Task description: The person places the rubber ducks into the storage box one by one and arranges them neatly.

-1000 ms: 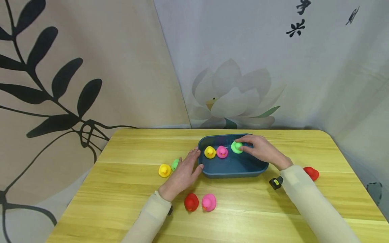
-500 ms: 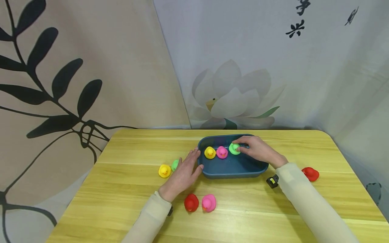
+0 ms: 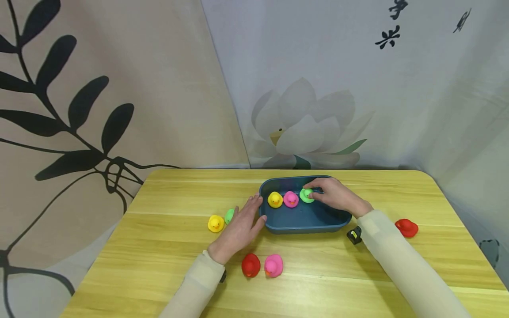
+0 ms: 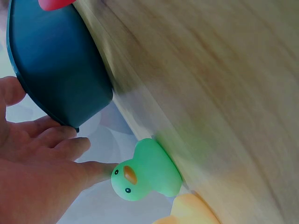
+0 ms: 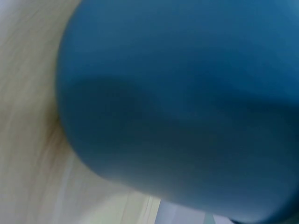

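Observation:
A dark blue plastic basin [image 3: 300,221] stands near the back of the table. Inside it, a yellow rubber duck [image 3: 275,200] and a pink rubber duck [image 3: 291,199] sit side by side. To their right my right hand [image 3: 337,195] pinches a green rubber duck [image 3: 305,195] between thumb and fingers, low in the basin. My left hand [image 3: 240,227] rests with extended fingers at the basin's left rim. Beside that hand is another green duck [image 4: 152,170], partly covered by it in the head view. The right wrist view holds mostly the basin's outer wall [image 5: 177,107].
Left of the basin, a second yellow duck [image 3: 216,223] sits on the wooden table [image 3: 171,265]. A red duck [image 3: 251,265] and a pink duck [image 3: 273,266] are in front. Another red duck [image 3: 406,228] lies beyond my right sleeve. A printed curtain [image 3: 179,88] hangs behind.
My right hand has shifted slightly left with the green duck, bringing it nearer the pink one. The left hand and the basin have stayed in place.

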The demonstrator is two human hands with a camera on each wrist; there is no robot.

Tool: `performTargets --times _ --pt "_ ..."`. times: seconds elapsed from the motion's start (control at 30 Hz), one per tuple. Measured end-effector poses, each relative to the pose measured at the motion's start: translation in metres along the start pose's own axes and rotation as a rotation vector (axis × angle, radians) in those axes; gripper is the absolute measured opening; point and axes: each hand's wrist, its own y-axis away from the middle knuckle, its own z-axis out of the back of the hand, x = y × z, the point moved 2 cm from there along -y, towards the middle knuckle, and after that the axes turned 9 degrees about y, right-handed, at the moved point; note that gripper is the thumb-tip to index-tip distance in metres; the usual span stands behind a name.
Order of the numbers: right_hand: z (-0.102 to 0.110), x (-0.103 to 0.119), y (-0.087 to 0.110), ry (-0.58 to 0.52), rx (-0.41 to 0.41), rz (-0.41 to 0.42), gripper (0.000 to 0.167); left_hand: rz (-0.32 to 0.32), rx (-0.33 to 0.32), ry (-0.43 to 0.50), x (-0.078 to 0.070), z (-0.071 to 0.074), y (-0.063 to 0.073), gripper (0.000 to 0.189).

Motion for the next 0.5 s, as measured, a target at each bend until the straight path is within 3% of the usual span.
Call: performTargets --times 0.5 --pt "-0.0032 -0.0026 -0.0032 0.010 0.050 0.000 0.029 -0.005 -0.001 0.001 0.0012 -0.0007 0.0001 0.064"
